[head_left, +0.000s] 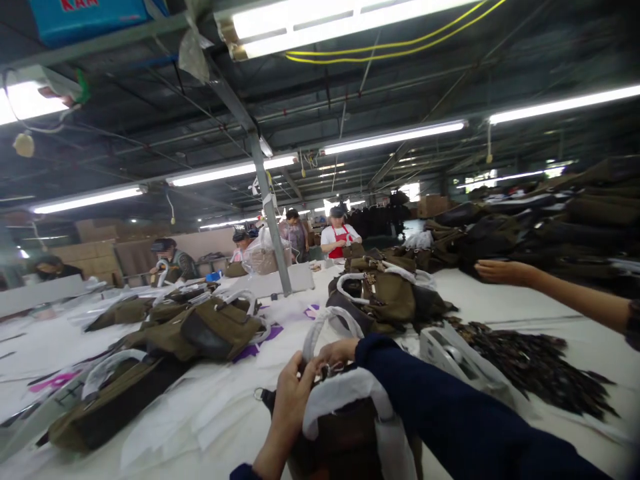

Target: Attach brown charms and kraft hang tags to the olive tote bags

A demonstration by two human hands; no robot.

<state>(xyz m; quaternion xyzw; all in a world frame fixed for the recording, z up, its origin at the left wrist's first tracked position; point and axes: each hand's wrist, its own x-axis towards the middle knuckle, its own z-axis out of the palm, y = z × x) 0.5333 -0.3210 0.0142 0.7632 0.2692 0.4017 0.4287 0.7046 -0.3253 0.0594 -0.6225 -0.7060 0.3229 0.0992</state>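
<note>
A dark olive-brown handbag (345, 437) stands at the table's near edge. White wrapping covers its near handle (343, 390) and its far handle (333, 317). My left hand (290, 397) grips the bag's top at the left, thumb and fingers closed by the handles. Between the two handles my right hand (339, 351) is closed, its fingertips meeting the left ones at a small shiny metal piece (325, 370). What exactly the right fingertips pinch is hidden. A metal ring (259, 394) sticks out at the bag's left corner.
Olive bags with wrapped handles lie left (220, 327) and ahead (387, 297). To the right are a white container (453, 357) and a heap of dark strap-like pieces (530, 363). Another person's hand (500, 272) reaches in there. A metal post (273, 227) rises beyond; co-workers sit further back.
</note>
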